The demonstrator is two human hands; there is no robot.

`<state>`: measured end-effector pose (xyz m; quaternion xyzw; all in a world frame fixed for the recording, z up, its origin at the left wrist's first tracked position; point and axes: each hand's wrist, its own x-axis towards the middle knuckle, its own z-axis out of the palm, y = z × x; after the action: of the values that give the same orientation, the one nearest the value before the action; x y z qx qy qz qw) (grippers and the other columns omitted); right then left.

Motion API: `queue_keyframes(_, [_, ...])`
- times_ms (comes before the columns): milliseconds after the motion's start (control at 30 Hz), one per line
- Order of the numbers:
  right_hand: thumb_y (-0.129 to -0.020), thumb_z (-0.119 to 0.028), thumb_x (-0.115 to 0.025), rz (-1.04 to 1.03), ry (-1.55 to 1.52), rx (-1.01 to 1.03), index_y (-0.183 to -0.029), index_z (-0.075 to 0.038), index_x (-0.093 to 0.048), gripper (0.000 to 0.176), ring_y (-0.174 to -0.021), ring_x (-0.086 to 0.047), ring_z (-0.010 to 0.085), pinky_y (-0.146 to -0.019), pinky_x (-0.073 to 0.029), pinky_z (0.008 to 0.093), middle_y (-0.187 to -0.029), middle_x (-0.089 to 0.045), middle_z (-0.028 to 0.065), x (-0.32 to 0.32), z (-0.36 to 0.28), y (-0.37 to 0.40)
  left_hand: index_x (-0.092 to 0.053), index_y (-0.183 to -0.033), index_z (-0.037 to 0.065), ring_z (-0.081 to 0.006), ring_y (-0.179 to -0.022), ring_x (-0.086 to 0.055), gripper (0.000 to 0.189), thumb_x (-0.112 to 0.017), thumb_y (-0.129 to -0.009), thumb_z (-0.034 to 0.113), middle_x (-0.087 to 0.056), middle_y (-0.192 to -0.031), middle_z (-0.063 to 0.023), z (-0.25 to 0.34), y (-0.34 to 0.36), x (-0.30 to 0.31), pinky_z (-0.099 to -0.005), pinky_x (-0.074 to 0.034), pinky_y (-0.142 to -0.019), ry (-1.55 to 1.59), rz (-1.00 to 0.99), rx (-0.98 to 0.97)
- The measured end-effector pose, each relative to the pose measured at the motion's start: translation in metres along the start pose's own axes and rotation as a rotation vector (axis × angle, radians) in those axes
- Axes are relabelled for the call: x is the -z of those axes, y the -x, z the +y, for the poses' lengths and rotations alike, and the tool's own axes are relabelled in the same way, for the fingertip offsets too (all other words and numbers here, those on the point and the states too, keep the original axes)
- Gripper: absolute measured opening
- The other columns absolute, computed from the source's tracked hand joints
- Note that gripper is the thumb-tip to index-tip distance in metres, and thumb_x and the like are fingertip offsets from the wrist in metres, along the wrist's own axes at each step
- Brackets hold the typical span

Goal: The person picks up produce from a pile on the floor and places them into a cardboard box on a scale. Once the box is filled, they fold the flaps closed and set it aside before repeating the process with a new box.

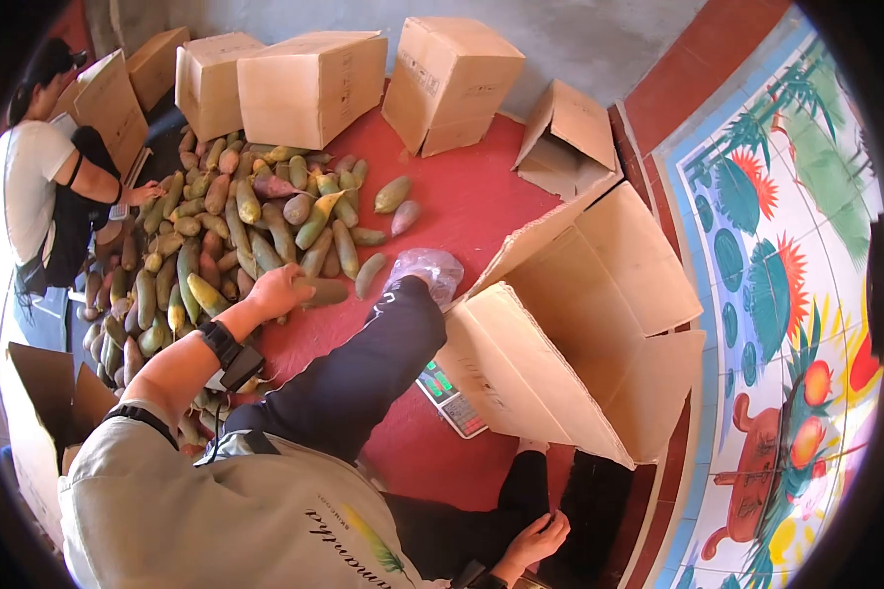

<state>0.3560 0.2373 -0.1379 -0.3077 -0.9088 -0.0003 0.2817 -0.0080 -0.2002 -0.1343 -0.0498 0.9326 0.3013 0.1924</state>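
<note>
My left hand (277, 293) reaches over the near edge of a large pile of radishes (255, 211), mostly green and some pinkish. Its fingers are closed around the end of a long green radish (328, 293) lying on the red floor. My right hand (540, 539) is low, beside my dark trouser leg, with its fingers curled in; what they hold, if anything, is hidden. To the right of my knee an open cardboard box (521, 378) sits tilted on a digital scale (454, 404). Clear plastic (430, 269) shows between my knee and the box.
Several cardboard boxes (309, 90) line the wall at the back. Another open box (41, 412) stands at lower left. A co-worker (44, 182) crouches at the pile's far left, one hand on the radishes. A painted tile wall (756, 294) runs along the right.
</note>
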Motion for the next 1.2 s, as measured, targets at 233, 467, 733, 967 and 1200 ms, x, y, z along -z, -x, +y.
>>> queue_keyframes(233, [-0.086, -0.006, -0.050, -0.005, -0.063, -0.046, -0.098, 0.003, -0.055, 0.016, -0.088, -0.055, 0.0368, -0.075, -0.045, 0.0419, -0.097, -0.055, 0.0193, -0.003, 0.006, 0.005, -0.053, -0.112, 0.001, -0.0168, -0.084, -0.060, 0.039, -0.065, -0.079, 0.020, -0.062, -0.086, -0.0103, 0.095, 0.024, 0.025, -0.0283, -0.047, -0.074, 0.631, 0.320, -0.444])
queue_keyframes(467, [-0.085, -0.004, -0.051, 0.029, -0.073, -0.034, -0.098, 0.004, -0.055, 0.016, -0.086, -0.056, 0.0368, -0.073, -0.046, 0.0417, -0.094, -0.055, 0.0194, -0.007, 0.007, 0.005, -0.053, -0.112, 0.002, -0.0157, -0.093, -0.055, 0.043, -0.071, -0.074, 0.013, -0.058, -0.100, -0.0076, 0.201, 0.055, 0.035, -0.0292, -0.045, -0.082, 0.728, 0.475, -1.007])
queue_keyframes(733, [-0.086, -0.004, -0.050, 0.049, -0.135, -0.059, -0.096, 0.004, -0.055, 0.014, -0.084, -0.056, 0.0363, -0.071, -0.047, 0.0416, -0.092, -0.055, 0.0192, 0.001, -0.006, 0.002, -0.056, -0.103, 0.006, -0.0322, -0.089, -0.058, 0.040, -0.073, -0.069, 0.017, -0.059, -0.096, -0.0137, 0.280, 0.051, -0.003, -0.0381, -0.048, -0.075, 0.368, 0.396, -1.259])
queue_keyframes(967, [-0.086, -0.004, -0.049, 0.045, -0.141, -0.049, -0.094, 0.005, -0.055, 0.013, -0.083, -0.056, 0.0370, -0.069, -0.047, 0.0419, -0.092, -0.054, 0.0194, 0.005, -0.012, 0.000, -0.062, -0.094, 0.008, -0.0333, -0.076, -0.061, 0.026, -0.063, -0.076, 0.026, -0.064, -0.078, -0.0133, 0.302, 0.040, -0.012, -0.0411, -0.048, -0.071, 0.020, 0.041, -1.077])
queue_keyframes(1200, [-0.086, -0.004, -0.049, 0.029, -0.145, -0.032, -0.095, 0.004, -0.055, 0.013, -0.084, -0.056, 0.0369, -0.071, -0.046, 0.0417, -0.092, -0.054, 0.0193, -0.006, 0.007, 0.003, -0.062, -0.085, 0.007, -0.0315, -0.069, -0.060, 0.015, -0.059, -0.080, 0.020, -0.062, -0.074, -0.0129, 0.286, 0.024, -0.016, -0.0410, -0.048, -0.063, 0.140, 0.194, -1.243])
